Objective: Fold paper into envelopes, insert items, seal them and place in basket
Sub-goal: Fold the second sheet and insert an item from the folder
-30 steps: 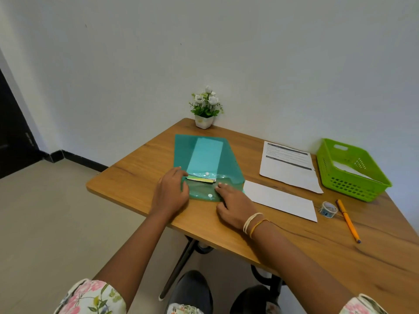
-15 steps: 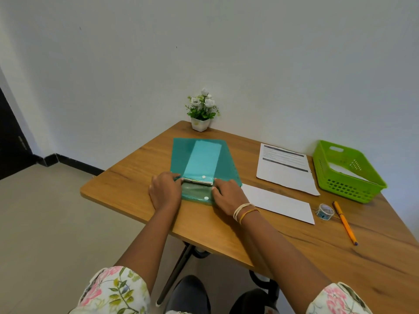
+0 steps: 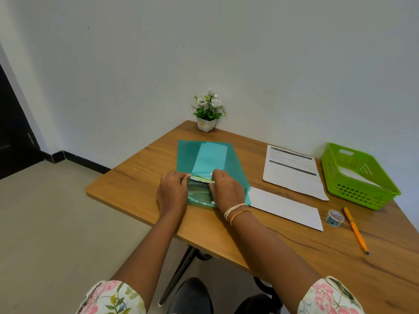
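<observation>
Two bare hands rest on a teal plastic folder (image 3: 210, 159) lying on a wooden worktop (image 3: 294, 250), seen from a head-worn camera looking down. The left hand (image 3: 172, 193) lies knuckles up on the folder's near left edge, fingers curled toward a thin stack of paper edges (image 3: 202, 179) that shows at the folder's opening. The right hand (image 3: 226, 189), with cream and orange bangles on its wrist, presses on the near right part of the folder, its fingertips at the same paper edges. Whether either hand actually pinches the papers cannot be told; both lie flat against the folder with fingers bent.

A paler rectangle shows through the folder's far half. At 12 o'clock from the folder, at the worktop's far corner by the wall, stands a small white pot of white flowers (image 3: 207, 112). At 3 o'clock, just beside the right hand, lies a blank white sheet (image 3: 285, 207), one corner tucked under the folder's edge. Beyond it, near 2 o'clock, lies a printed sheet (image 3: 292, 173). A bright green basket (image 3: 362, 193) sits at the far right, touching the printed sheet's corner, with white paper inside. Near the basket's front lie a roll of clear tape (image 3: 334, 218) and an orange pen (image 3: 356, 230).
</observation>
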`<state>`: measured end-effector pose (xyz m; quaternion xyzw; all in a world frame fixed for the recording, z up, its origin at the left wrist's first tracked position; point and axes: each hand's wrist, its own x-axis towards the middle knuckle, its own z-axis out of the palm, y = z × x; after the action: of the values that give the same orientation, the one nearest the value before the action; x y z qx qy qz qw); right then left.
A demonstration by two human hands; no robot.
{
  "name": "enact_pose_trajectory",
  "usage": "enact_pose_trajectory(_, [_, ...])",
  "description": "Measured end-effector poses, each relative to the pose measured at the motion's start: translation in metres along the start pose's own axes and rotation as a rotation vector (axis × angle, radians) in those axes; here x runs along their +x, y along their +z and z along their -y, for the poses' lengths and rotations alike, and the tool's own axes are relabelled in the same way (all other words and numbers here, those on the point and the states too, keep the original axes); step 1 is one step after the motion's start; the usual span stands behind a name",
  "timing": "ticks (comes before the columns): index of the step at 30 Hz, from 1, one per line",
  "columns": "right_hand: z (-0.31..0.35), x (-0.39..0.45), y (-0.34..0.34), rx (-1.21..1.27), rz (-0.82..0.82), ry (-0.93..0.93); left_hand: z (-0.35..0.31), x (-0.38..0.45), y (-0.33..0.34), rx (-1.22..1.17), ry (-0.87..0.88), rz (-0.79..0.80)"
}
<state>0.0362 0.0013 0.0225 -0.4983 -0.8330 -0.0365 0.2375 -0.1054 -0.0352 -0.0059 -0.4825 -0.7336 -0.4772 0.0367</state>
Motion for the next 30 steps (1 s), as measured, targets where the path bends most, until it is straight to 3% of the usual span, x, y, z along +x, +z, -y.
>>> enact_pose_trajectory(16, [-0.005, -0.012, 0.002, -0.048, -0.068, -0.099, -0.002, -0.002, -0.001, 0.008, 0.014, -0.021])
enact_pose_trajectory(23, [-0.009, -0.008, -0.006, 0.24, -0.03, 0.137, -0.001, -0.002, 0.001, 0.048, 0.042, 0.018])
enact_pose_trajectory(30, [-0.02, -0.014, -0.026, 0.444, 0.158, 0.147, 0.0, 0.0, 0.004, 0.122, 0.037, 0.109])
